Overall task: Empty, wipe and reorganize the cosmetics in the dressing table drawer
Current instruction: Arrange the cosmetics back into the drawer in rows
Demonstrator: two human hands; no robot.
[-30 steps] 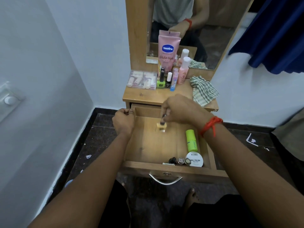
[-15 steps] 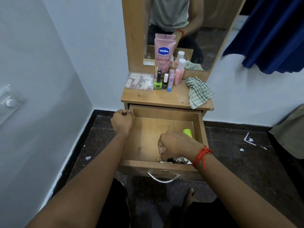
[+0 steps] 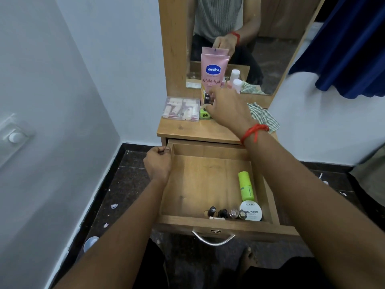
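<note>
Inside the drawer point(image 3: 200, 184) lie four bottles point(image 3: 223, 213); left grip point(image 3: 158, 163) clasps its wall point(image 3: 167, 192), right grip point(image 3: 227, 109) a black bottle point(image 3: 206, 100).

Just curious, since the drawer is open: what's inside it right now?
The drawer holds, at its front right, a lime-green bottle, a round Zudio nail polish tub and a row of small bottles. Its front wall hides their lower parts.

dim, even light — wide-angle edge bending
</note>
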